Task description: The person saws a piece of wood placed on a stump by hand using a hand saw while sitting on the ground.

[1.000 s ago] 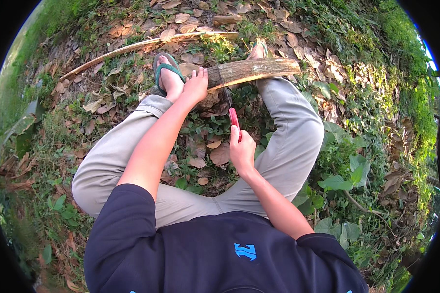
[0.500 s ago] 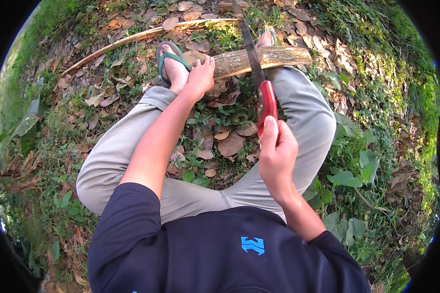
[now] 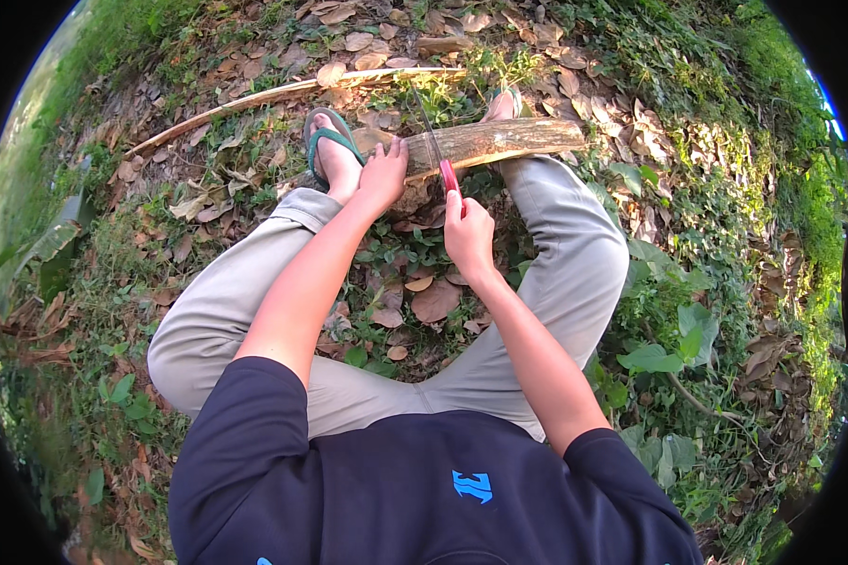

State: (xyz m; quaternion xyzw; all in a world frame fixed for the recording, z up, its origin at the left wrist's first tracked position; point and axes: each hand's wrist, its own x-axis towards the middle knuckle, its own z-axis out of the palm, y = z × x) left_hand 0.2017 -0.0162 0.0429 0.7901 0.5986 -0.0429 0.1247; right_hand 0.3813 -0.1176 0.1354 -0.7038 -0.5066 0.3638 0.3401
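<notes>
Leaf-strewn ground (image 3: pixel 207 202) with dry brown leaves and low green weeds fills the view; the person sits on it with knees bent, in light khaki trousers and a dark blue shirt.

A short length of pale brown split log (image 3: pixel 499 141) lies crosswise on the ground just beyond the person's feet. It serves as the landmark for what follows.

The left hand (image 3: pixel 382 176) rests on the left end of the log, fingers curled over its near edge, pressing it down. The hand is partly closed on the wood.

The right hand (image 3: pixel 466 231) sits just on the near side of the log, fist closed around the red handle of a long thin-bladed knife (image 3: pixel 433 141). The blade runs away from the person and crosses the log near its left half, touching the top of the wood.

A foot in a green rubber flip-flop sandal (image 3: pixel 333 141) stands just left of the log, beside the left hand. A second foot shows at the far edge of the log, near its middle.

A long thin pale stick (image 3: pixel 283 94) lies on the ground beyond and left of the log, well apart from it.
</notes>
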